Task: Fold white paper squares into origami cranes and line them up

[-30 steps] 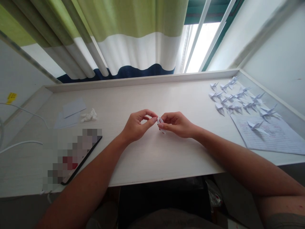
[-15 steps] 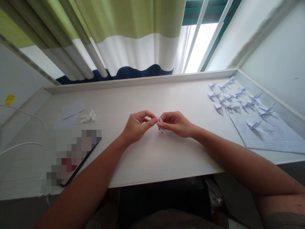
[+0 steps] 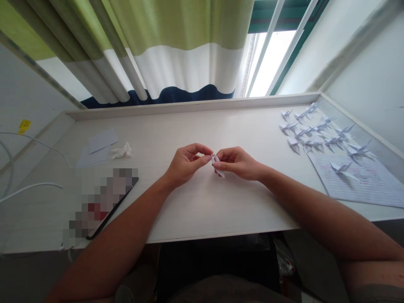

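A small folded piece of white paper [image 3: 218, 166] is held between my hands over the middle of the desk. My right hand [image 3: 238, 164] pinches its body between thumb and fingers. At its upper left end, the thumb and index fingertip of my left hand [image 3: 189, 163] close on a tip of the paper. The fingers cover part of the folds. Several folded paper cranes [image 3: 315, 130] stand at the far right of the desk, and one more crane [image 3: 342, 168] rests on a lined, written sheet [image 3: 366, 183].
Flat white paper pieces [image 3: 102, 141] and a crumpled tissue [image 3: 122, 150] lie at the left of the desk [image 3: 189, 126]. Nearer stands a blurred-out, dark-edged flat device [image 3: 113, 210] beside my left forearm. White cables [image 3: 31, 189] run along the left edge. A curtain [image 3: 176, 50] hangs behind.
The view has shifted slightly, so the desk items sit a little further right. Both hands keep hold of the folded paper, which shows a bit more of its pointed shape.
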Demonstrator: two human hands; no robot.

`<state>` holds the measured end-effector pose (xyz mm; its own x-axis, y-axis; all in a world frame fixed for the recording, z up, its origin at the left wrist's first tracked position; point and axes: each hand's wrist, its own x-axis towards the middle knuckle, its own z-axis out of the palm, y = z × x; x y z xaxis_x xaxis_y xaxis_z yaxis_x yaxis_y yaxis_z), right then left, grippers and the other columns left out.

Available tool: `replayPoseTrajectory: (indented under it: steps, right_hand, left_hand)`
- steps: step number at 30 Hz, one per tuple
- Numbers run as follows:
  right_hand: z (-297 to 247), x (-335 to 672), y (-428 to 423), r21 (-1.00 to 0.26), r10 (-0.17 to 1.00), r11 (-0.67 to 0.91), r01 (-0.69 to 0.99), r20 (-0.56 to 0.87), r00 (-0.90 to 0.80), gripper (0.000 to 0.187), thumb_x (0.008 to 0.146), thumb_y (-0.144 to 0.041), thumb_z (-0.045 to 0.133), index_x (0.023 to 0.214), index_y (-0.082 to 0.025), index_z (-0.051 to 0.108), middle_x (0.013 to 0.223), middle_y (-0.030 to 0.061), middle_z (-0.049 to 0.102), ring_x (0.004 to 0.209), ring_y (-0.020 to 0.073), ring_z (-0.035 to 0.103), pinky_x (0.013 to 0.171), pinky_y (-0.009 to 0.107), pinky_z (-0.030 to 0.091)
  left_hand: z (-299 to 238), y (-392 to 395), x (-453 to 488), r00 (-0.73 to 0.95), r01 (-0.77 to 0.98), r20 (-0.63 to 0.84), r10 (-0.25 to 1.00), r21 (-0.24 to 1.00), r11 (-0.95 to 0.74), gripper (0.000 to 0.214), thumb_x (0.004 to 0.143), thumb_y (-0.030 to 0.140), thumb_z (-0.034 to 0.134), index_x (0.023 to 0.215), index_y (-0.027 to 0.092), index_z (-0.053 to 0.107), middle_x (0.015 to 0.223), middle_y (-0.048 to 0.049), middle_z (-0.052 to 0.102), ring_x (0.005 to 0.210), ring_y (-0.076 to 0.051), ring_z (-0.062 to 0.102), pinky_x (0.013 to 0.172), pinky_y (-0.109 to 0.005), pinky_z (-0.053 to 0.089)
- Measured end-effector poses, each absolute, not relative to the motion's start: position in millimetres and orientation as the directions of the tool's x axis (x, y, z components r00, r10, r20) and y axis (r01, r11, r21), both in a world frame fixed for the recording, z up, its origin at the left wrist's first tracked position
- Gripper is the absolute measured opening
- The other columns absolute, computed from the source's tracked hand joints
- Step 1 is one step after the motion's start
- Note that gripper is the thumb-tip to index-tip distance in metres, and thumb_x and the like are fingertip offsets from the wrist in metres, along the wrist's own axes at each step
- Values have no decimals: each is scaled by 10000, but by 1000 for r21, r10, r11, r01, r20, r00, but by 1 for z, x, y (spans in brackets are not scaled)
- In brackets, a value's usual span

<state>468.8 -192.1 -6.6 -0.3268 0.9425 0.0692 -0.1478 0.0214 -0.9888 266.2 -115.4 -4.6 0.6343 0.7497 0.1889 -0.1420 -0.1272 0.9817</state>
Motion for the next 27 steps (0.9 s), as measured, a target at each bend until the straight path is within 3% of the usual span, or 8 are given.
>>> replayPoseTrajectory:
  steps: [12,27]
  right_hand:
    - [-9,468,-192,-985,942,-27,-169,31,-335,302,858,-404,881,837,-147,724,759,20,722,670,114,627,648,265,505]
    - [-7,466,-192,-989,962,50,-142,86,-261,317,857,-426,874,822,-156,713,715,6,700,665,120,615,651,279,498]
  left_hand:
    - [-6,-113,264,652,-102,288,701,950,-295,115,815,244,822,896,188,763,888,-38,776,831,-162,714,733,-285,549]
    - [-5,-118,264,590,-92,411,695,889,-448,53,856,225,787,851,195,744,904,-52,808,885,-197,759,757,-320,580]
